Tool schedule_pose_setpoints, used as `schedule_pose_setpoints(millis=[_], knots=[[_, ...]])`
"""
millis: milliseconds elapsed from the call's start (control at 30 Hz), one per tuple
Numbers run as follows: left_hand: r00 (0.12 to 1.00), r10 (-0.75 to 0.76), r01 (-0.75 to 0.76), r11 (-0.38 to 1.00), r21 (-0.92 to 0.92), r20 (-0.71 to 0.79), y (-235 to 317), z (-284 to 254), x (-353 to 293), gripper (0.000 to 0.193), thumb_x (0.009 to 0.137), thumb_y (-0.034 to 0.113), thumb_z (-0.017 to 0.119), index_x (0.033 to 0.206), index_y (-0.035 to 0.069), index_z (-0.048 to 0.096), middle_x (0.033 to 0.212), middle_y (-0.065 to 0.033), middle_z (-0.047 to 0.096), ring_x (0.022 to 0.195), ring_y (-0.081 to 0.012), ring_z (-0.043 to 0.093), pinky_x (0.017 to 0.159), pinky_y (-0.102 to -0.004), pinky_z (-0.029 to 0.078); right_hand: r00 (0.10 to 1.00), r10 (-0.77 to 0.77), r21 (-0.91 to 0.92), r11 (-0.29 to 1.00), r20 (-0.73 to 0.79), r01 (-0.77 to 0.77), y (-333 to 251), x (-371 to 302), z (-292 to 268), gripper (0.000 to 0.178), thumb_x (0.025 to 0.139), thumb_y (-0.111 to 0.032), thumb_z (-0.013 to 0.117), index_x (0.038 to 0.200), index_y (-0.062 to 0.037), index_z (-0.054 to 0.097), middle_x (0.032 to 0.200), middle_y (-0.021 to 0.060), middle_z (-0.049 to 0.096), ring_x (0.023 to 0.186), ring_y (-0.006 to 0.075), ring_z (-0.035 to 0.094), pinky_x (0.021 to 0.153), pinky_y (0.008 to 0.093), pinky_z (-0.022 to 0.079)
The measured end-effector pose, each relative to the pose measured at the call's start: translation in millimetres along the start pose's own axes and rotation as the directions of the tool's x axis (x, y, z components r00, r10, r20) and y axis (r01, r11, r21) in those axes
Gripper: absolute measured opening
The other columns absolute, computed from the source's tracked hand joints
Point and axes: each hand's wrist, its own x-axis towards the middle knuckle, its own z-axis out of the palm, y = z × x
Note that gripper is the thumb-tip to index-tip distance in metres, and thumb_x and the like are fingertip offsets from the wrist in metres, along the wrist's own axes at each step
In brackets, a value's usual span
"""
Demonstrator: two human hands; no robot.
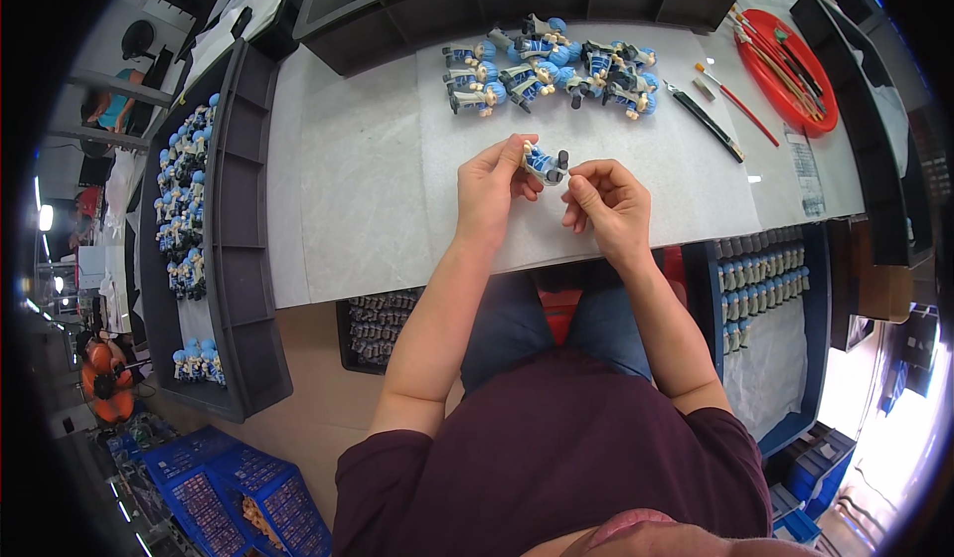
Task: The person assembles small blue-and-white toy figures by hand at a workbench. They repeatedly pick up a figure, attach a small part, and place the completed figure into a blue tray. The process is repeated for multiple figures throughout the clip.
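Note:
My left hand (pixel 489 181) holds a small figurine (pixel 544 164) between thumb and fingers, above the white-covered table. The figurine lies tilted, its blue and white body showing and its dark feet toward the right; its head end is hidden by my fingers. Close beside the feet, my right hand (pixel 614 207) is closed, thumb against the curled index finger. What that pinch contains, if anything, is too small to make out. Beyond my hands lies a group of blue-haired figurines (pixel 534 78), most of them on their sides.
Right of the group lie a black pen-like tool (pixel 704 122), a thin red brush (pixel 747 116) and a red oval tray (pixel 830 110) of brushes. A dark crate (pixel 243 229) of figurines stands left, another crate (pixel 397 35) behind. A blue-edged tray (pixel 770 358) with rows of parts sits lower right.

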Motion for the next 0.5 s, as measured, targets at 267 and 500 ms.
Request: schedule_pose_setpoints(millis=[267,500], knots=[[0.996,0.073,-0.074,0.997,0.031,0.042,-1,2,-3,0.023,0.088,0.016,0.055,0.103,-0.001,0.061,0.086,-0.0078,0.063,0.067,-0.0107,0.057,0.057,-0.0225,0.047,0.99,-0.143,0.077,0.987,-0.004,0.142,7,4,6,0.038,0.085,-0.007,0.059,0.118,0.0016,0.044,0.084,0.0099,0.06,0.073,0.0143,0.06,0.061,0.0234,0.048],[0.961,0.265,-0.261,0.964,-0.056,0.075,-2,5,-5,0.026,0.086,0.005,0.055,0.112,0.001,0.057,0.111,-0.0123,0.058,0.093,-0.0142,0.058,0.08,-0.0273,0.048,0.991,-0.135,0.208,0.969,0.008,0.131,-5,3,6,0.035,0.085,-0.002,0.056,0.118,0.0024,0.045,0.108,0.0152,0.054,0.087,0.017,0.059,0.076,0.028,0.052]])
